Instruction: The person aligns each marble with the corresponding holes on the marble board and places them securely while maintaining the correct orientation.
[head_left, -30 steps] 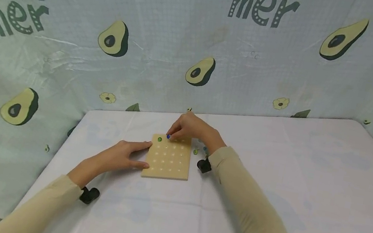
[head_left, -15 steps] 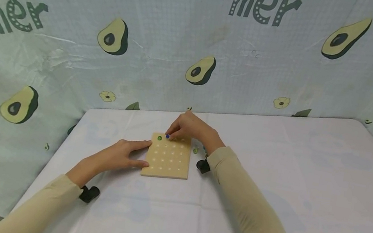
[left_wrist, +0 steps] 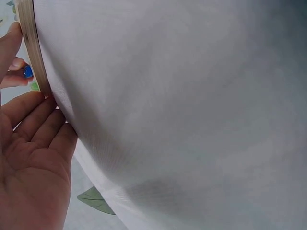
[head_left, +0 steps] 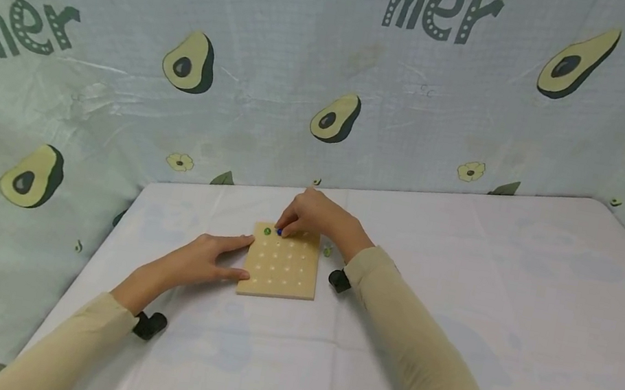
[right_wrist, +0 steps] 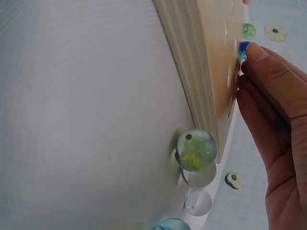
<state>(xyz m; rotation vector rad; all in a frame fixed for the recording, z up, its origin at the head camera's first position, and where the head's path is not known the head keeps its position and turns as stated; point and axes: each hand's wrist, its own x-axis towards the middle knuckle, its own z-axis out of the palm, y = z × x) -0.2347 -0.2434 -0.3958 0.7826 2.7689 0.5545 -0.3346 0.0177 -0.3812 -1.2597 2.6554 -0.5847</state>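
A square wooden board [head_left: 281, 266] with rows of shallow round hollows lies flat on the table. My left hand [head_left: 201, 259] rests against its left edge, thumb and fingers extended and spread apart. Over the board's far row, my right hand [head_left: 315, 214] pinches a blue marble [head_left: 279, 232] between thumb and fingertips. Beside it, a green marble [head_left: 267, 231] sits in the far-left corner hollow. In the right wrist view the blue marble [right_wrist: 244, 49] is at the board's surface; whether it is seated in a hollow cannot be told.
Right of the board, a clear marble with a yellow-green swirl [right_wrist: 195, 150] lies close to its edge. A colourless marble [right_wrist: 198, 202] and a light-blue one [right_wrist: 172, 224] are near it. The white tablecloth [head_left: 460, 284] meets an avocado-print backdrop [head_left: 270, 76] behind.
The right hand has lowered the blue marble slightly towards the board's far row, beside the green one. The left hand and the board stay in place.
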